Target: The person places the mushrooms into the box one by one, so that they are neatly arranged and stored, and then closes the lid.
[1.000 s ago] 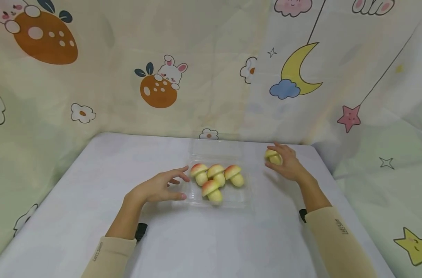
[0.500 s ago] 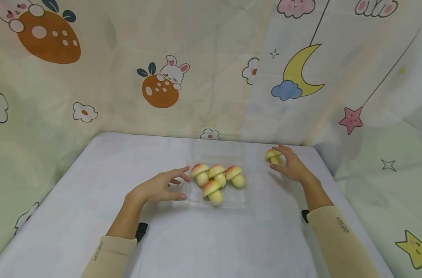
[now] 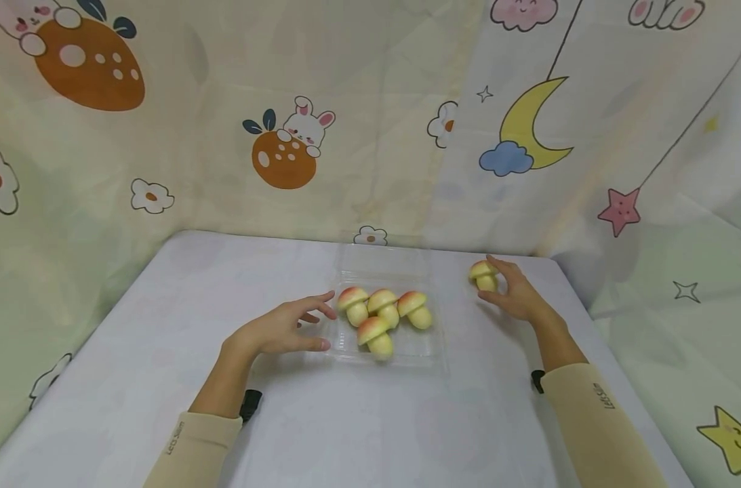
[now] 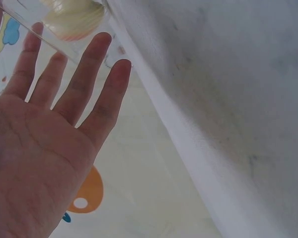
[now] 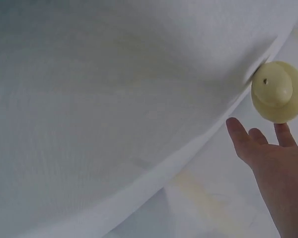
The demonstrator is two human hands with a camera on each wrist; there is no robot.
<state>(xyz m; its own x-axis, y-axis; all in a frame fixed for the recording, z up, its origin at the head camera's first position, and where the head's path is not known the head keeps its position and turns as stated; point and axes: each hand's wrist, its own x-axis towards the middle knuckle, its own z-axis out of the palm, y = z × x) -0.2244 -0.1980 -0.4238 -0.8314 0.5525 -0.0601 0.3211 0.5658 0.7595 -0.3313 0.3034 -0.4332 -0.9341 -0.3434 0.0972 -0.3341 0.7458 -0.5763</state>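
My left hand [image 3: 277, 330] reaches in from the left with fingers spread, its fingertips right at the left edge of a clear plastic clamshell box [image 3: 411, 347]. Inside lie several toy mushrooms [image 3: 380, 346] with yellow stems and red-tinged caps. The left wrist view shows the straight fingers of this hand and a mushroom [image 4: 74, 21] behind clear plastic. Near the table's far right corner a single mushroom [image 3: 483, 276] rests on the cloth. Beside it is my right hand [image 3: 515, 293], thumb and fingers apart around its right side; the right wrist view shows the mushroom [image 5: 275, 94] stem-on, just past the loose fingers.
A white cloth covers the table [image 3: 358, 427]. The box's raised clear lid [image 3: 384, 263] stands toward the back edge. A printed curtain [image 3: 370, 135] hangs directly behind the table and along both sides.
My right hand has loosened from the single mushroom and drawn slightly right, leaving it on the table. The left hand and box stay in place; the view has shifted slightly.
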